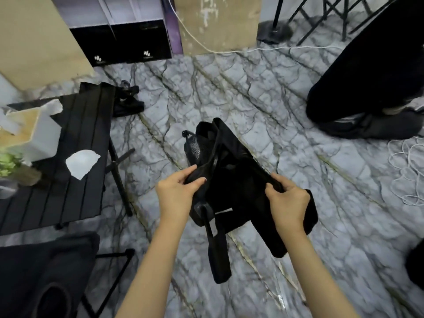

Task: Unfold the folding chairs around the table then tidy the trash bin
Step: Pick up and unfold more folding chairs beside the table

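Note:
A black fabric folding chair (231,180), still bunched together, hangs over the marble-patterned floor in the middle of the view. My left hand (176,191) grips a fold of its fabric on the left side. My right hand (286,200) grips the fabric on the right side. A mesh pocket shows at the chair's far left edge. A black slatted folding table (75,198) stands at the left. An unfolded black chair (46,271) sits at the lower left.
On the table lie crumpled white paper (81,162), a white box (34,136) and a green plant (8,166). A person's dark trouser leg and shoe (367,125) are at the right. White cable coils (408,175) lie on the floor at the far right.

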